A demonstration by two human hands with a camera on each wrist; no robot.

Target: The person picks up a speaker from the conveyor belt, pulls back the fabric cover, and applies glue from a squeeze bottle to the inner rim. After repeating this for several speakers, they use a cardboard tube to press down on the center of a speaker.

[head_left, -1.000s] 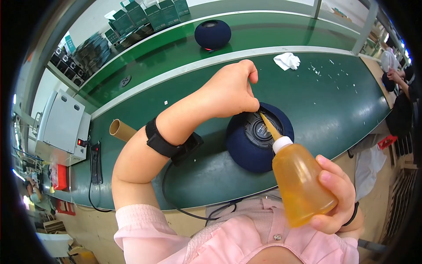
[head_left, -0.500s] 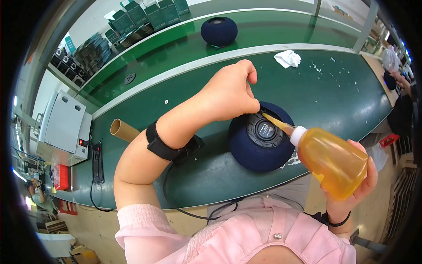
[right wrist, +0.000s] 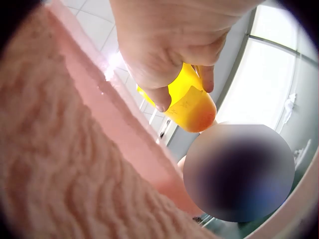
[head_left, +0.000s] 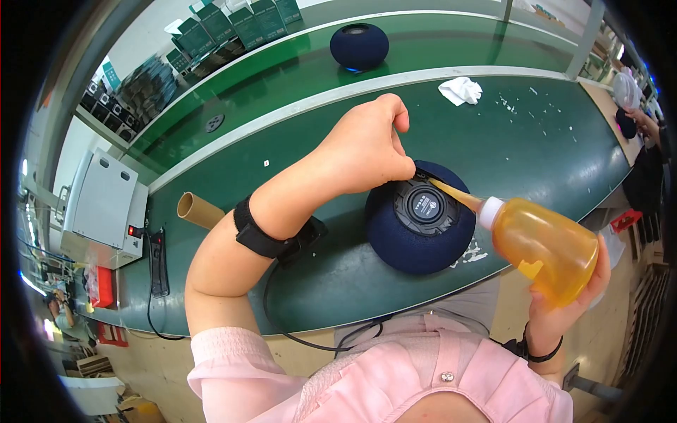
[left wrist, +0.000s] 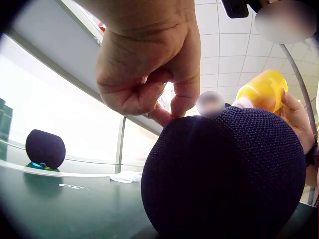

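Observation:
A round speaker (head_left: 412, 250) in dark blue knit fabric sits on the green bench, its black ringed base (head_left: 426, 204) facing up. At its far rim, the thumb and fingers of my left hand (head_left: 370, 144) pinch the edge of the fabric cover; the left wrist view shows the fingertips (left wrist: 178, 107) right at that edge. My right hand (head_left: 564, 310) grips a soft squeeze bottle (head_left: 543, 243) of amber liquid, probably glue, tilted well over. Its long pointed nozzle (head_left: 455, 194) reaches the fabric rim beside the left fingertips. A blurred patch covers the speaker in the right wrist view.
A second speaker (head_left: 360, 48) and a black disc (head_left: 214, 123) are on the far green strip. A crumpled white cloth (head_left: 460, 91) lies behind the work. To the left stand a cardboard tube (head_left: 197, 210) and a grey machine (head_left: 99, 211). White flakes (head_left: 471, 255) dot the bench.
My right hand has moved right and tipped the bottle closer to level, nozzle still at the rim. The far speaker and black disc have shifted right. My left hand has stayed put.

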